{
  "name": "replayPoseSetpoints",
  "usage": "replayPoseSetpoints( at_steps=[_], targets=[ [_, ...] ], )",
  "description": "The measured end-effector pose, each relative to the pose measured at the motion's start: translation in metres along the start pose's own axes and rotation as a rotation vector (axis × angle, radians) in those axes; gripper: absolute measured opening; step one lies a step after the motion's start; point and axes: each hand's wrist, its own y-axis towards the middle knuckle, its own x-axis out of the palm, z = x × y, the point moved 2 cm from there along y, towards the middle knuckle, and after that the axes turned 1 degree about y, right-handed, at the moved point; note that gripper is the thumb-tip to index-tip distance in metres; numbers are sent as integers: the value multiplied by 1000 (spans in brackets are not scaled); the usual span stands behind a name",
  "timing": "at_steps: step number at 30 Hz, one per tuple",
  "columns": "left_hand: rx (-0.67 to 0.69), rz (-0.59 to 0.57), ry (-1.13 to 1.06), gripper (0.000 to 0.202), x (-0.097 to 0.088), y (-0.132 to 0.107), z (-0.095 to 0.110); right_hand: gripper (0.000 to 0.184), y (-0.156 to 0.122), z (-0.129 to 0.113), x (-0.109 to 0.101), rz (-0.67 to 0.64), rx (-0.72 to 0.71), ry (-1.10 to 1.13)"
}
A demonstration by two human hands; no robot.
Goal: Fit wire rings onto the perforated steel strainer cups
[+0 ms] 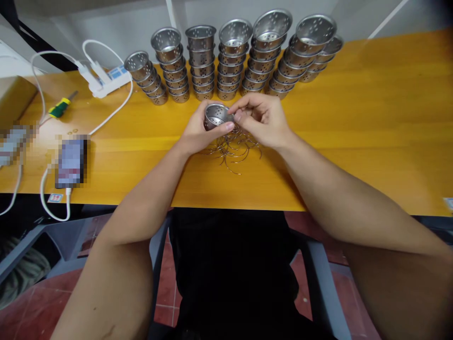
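My left hand [201, 130] is wrapped round a small perforated metal cup [215, 122], its open top tilted toward me. At the cup's right rim, the thumb and forefinger of my right hand [264, 118] are pinched together; what sits between them is too small to make out, perhaps hidden by the fingers. Under and just in front of both hands lies a loose tangle of thin curved wires [231, 153] on the yellow wooden table [371, 132].
Several stacks of perforated metal cups [201, 56] line the table's back, some leaning. To the left are a white power strip [111, 81] with cables, a green and yellow screwdriver [60, 107] and a plugged-in phone [71, 163]. A brown box [16, 101] stands at the far left.
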Motion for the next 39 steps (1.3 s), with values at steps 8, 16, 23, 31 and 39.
replayPoseSetpoints(
  at_steps=[8, 16, 23, 31, 39],
  targets=[
    [112, -3, -102, 92, -1, 6, -3, 55, 0, -14, -9, -49, -131, -99],
    [28, -41, -103, 88, 4, -2, 19, 55, 2, -20, -10, -174, -118, 0],
    [-20, -103, -208, 97, 4, -6, 34, 53, 0, -32, -10, -194, -92, 11],
    [19, -112, -45, 97, 0, -2, 23, 54, -1, -25, -5, -165, -84, -6],
    [162, -142, -6, 97, -2, 6, -9, 63, 0, -16, -4, -178, 13, -1]
  ],
)
